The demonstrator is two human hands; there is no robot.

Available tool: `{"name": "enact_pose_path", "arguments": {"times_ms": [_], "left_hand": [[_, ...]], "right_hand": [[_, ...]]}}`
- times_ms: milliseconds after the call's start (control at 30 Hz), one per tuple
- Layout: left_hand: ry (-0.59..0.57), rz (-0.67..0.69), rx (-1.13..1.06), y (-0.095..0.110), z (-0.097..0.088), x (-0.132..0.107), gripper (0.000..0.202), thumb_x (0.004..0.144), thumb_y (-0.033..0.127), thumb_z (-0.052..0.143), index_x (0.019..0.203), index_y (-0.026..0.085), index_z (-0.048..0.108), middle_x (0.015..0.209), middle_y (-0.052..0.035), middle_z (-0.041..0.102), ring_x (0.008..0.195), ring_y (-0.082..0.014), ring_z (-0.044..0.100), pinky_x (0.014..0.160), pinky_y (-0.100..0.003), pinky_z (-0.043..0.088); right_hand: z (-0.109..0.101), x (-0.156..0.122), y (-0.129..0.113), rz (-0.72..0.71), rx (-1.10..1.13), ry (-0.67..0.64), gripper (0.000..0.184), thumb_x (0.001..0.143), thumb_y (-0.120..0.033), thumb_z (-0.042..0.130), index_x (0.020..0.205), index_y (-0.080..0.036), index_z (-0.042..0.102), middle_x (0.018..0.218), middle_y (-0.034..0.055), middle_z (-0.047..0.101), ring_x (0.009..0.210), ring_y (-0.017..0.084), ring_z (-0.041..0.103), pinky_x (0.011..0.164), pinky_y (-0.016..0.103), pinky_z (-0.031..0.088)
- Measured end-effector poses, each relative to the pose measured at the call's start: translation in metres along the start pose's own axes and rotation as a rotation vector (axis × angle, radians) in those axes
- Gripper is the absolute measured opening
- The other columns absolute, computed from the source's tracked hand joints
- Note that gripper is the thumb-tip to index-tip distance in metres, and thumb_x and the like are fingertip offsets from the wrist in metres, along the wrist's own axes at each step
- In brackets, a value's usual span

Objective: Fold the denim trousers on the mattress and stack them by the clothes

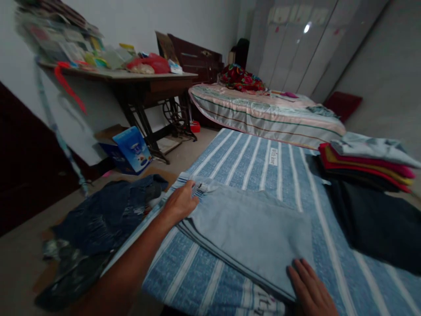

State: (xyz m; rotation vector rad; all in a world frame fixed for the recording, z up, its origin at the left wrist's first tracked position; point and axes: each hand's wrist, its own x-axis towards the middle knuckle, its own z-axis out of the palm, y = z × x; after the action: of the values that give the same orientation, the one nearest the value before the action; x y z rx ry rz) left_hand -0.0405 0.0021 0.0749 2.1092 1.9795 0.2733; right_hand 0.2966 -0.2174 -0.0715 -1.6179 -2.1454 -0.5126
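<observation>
Lower left: denim pile. Centre: left hand covers a corner of the folded light-blue cloth on the striped sheet; grip cannot be told. Lower right: right hand flat, fingers apart, on its near edge.

Bottom edge cuts right grip at wrist; I see fingers only. Blur smears clutter on counter. Label on striped sheet too small to read. Dark garment runs off right edge.

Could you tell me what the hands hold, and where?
Nothing clearly gripped: left hand rests on the folded cloth's far corner, right hand flat on its near edge.
</observation>
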Motion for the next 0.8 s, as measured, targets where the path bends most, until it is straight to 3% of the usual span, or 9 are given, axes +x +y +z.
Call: {"name": "enact_pose_path", "arguments": {"times_ms": [100,200,300,400,467,633,800], "left_hand": [[0.163,0.081,0.221,0.018,0.002,-0.014,0.038,0.08,0.019,0.044,0.116,0.01,0.049,0.113,-0.0171,0.059,0.104,-0.03,0.056,0.085,-0.037,0.044],[0.362,0.314,0.274,0.035,0.015,-0.027,0.034,0.082,0.018,0.042,0.113,0.008,0.053,0.129,-0.02,0.05,0.12,-0.032,0.045,0.098,-0.042,0.038],[0.34,0.543,0.241,0.04,0.033,-0.028,0.031,0.085,0.021,0.041,0.11,0.011,0.056,0.133,-0.0171,0.049,0.128,-0.0285,0.039,0.105,-0.042,0.032],[0.285,0.553,0.277,0.033,0.049,-0.019,0.038,0.084,0.031,0.045,0.115,0.011,0.055,0.135,-0.0182,0.047,0.13,-0.0313,0.036,0.104,-0.049,0.03],[0.256,0.552,0.312,0.027,0.056,-0.014,0.044,0.084,0.037,0.045,0.118,0.011,0.055,0.138,-0.0188,0.044,0.131,-0.0328,0.034,0.104,-0.052,0.028],[0.237,0.591,0.37,0.019,0.062,-0.009,0.049,0.085,0.042,0.041,0.122,0.012,0.055,0.141,-0.0182,0.041,0.133,-0.0332,0.031,0.104,-0.054,0.026],[0.24,0.591,0.371,0.019,0.063,-0.008,0.05,0.084,0.042,0.042,0.122,0.013,0.056,0.14,-0.0181,0.042,0.132,-0.0336,0.032,0.103,-0.054,0.027]], "right_hand": [[-0.004,0.005,-0.007,0.033,0.012,0.002,0.073,0.073,-0.005,0.036,0.144,-0.021,0.025,0.126,0.0138,0.056,0.124,0.033,0.044,0.09,0.047,0.047],[-0.012,0.012,-0.013,0.055,0.023,-0.016,0.06,0.075,-0.007,0.038,0.134,-0.016,0.04,0.13,0.0161,0.052,0.128,0.033,0.039,0.093,0.047,0.045],[-0.03,0.023,-0.015,0.038,0.026,-0.05,0.047,0.08,-0.022,0.049,0.126,-0.016,0.05,0.129,0.016,0.053,0.126,0.034,0.042,0.091,0.045,0.048],[-0.05,0.047,-0.014,0.01,0.069,-0.121,0.059,0.08,-0.046,0.057,0.13,-0.017,0.048,0.132,0.0149,0.051,0.125,0.032,0.043,0.09,0.042,0.05],[-0.055,0.071,-0.009,0.078,0.094,-0.176,0.06,0.083,-0.048,0.053,0.133,-0.016,0.045,0.138,0.0148,0.044,0.13,0.031,0.037,0.097,0.044,0.045],[-0.024,0.117,0.017,0.236,0.134,-0.373,0.063,0.088,-0.049,0.044,0.134,-0.005,0.042,0.143,0.0214,0.035,0.135,0.033,0.026,0.106,0.051,0.03],[0.001,0.116,0.03,0.303,0.157,-0.407,0.072,0.088,-0.056,0.039,0.14,-0.006,0.032,0.148,0.0213,0.021,0.137,0.032,0.017,0.109,0.051,0.025]]}}
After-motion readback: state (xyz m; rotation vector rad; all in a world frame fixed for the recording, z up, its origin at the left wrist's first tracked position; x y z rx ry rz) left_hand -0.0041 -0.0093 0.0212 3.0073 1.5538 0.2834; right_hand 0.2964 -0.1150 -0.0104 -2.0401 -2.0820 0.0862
